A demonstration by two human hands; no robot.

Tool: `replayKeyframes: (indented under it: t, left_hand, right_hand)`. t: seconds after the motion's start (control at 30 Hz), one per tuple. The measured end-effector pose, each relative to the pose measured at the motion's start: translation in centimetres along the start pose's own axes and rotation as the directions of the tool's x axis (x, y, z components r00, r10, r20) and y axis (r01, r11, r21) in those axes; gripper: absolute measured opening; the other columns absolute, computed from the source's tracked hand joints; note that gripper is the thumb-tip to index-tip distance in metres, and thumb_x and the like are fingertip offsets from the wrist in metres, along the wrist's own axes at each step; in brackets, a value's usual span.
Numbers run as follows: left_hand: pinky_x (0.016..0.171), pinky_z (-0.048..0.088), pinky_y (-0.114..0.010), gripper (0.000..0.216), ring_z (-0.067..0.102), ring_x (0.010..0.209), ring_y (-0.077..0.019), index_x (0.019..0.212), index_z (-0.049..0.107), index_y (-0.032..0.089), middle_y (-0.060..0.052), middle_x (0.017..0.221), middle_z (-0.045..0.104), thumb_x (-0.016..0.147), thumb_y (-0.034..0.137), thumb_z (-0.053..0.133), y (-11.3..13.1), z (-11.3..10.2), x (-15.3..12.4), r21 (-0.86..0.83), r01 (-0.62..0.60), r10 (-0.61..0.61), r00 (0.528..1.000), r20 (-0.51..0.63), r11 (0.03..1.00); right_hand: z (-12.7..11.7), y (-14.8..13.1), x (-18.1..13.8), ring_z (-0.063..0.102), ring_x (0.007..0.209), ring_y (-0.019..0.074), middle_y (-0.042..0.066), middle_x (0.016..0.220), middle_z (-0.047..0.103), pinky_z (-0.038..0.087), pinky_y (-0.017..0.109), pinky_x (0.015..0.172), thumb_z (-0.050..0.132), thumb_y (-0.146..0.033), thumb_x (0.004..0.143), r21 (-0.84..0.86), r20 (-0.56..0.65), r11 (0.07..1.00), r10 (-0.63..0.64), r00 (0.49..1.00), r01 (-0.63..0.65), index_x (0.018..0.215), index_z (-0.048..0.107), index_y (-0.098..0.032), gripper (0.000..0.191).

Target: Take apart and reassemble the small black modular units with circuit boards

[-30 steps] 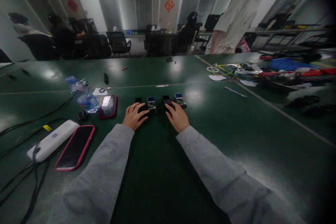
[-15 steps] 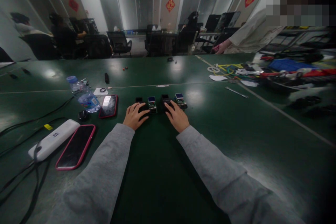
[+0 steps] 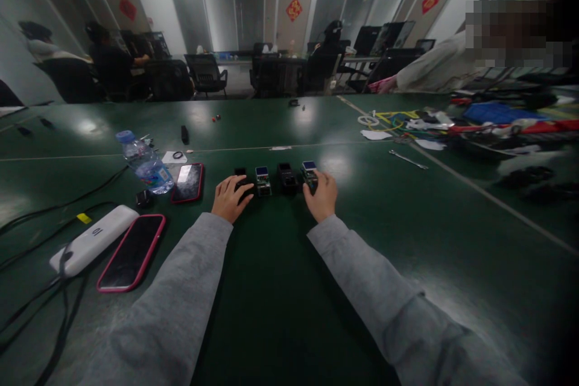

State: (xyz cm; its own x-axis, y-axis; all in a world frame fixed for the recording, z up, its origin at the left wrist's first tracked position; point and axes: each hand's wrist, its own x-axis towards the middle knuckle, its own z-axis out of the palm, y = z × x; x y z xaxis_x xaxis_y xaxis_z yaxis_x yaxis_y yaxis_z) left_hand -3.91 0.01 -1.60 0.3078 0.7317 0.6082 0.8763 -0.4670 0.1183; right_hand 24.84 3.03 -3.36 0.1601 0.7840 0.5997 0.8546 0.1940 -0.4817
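Four small devices lie in a row in front of me. My left hand (image 3: 231, 199) is open, its spread fingers resting over a black plastic case (image 3: 240, 172) that they partly hide. Just right of it is a green circuit board with a small screen (image 3: 263, 181), untouched. Beside that lies another black case (image 3: 286, 178), also free of my hands. My right hand (image 3: 323, 196) is closed at the right end of the row, thumb and fingers around the lower part of a second circuit board with a small screen (image 3: 309, 167).
To the left are a tilted water bottle (image 3: 147, 163), a red-edged phone (image 3: 187, 183), a pink-cased phone (image 3: 131, 253), a white power bank (image 3: 93, 241) and black cables. On the right lie a wrench (image 3: 408, 159) and piled cables and tools (image 3: 497, 120). A person leans in beyond the table.
My right hand has left the black case and moved right onto the right-hand circuit board. My left hand has shifted only slightly. The person at the far right has lowered and moved a little.
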Motion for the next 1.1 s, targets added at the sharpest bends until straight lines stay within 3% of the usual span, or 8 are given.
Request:
replayKeyframes:
  t: [0.2,0.47,0.87,1.1]
  left_hand:
    - [0.100,0.037,-0.048,0.031,0.043,0.122,-0.0286,0.118,0.060,0.027,-0.007,0.131,0.053,0.089,0.039,0.053,0.1,0.0,0.0,0.016,0.022,-0.022,1.000,-0.005,1.000]
    - [0.099,0.038,-0.048,0.031,0.044,0.122,-0.0283,0.119,0.059,0.025,-0.008,0.131,0.053,0.090,0.036,0.051,0.2,-0.1,0.1,0.014,0.054,-0.053,0.999,-0.008,0.998]
    - [0.097,0.042,-0.044,0.029,0.051,0.114,-0.0237,0.113,0.060,0.023,-0.008,0.121,0.058,0.095,0.026,0.038,-1.1,0.5,0.1,-0.088,0.200,-0.210,0.969,-0.129,0.976]
    - [0.095,0.045,-0.043,0.027,0.054,0.110,-0.0227,0.112,0.059,0.022,-0.008,0.117,0.058,0.094,0.026,0.038,-1.5,0.8,0.0,-0.153,0.221,-0.238,0.966,-0.105,0.963]
  right_hand:
    - [0.8,1.3,0.1,0.050,0.110,0.0285,0.017,0.120,0.048,0.044,0.046,0.095,0.050,-0.025,0.085,0.202,0.113,0.975,0.074,0.991,-0.095,0.129,0.047,-0.013,0.046]
    - [0.8,1.3,0.0,0.050,0.114,0.0283,0.016,0.124,0.049,0.043,0.047,0.098,0.049,-0.021,0.085,0.238,0.119,0.969,0.042,0.992,-0.070,0.131,0.047,-0.015,0.046]
    - [1.0,1.5,0.0,0.050,0.114,0.0280,0.016,0.123,0.049,0.042,0.047,0.098,0.051,-0.020,0.084,0.246,0.123,0.967,0.041,0.992,-0.070,0.130,0.046,-0.014,0.046]
    - [0.9,1.4,-0.1,0.050,0.114,0.0286,0.017,0.124,0.049,0.043,0.048,0.097,0.050,-0.020,0.084,0.253,0.117,0.965,0.042,0.992,-0.071,0.130,0.046,-0.015,0.046]
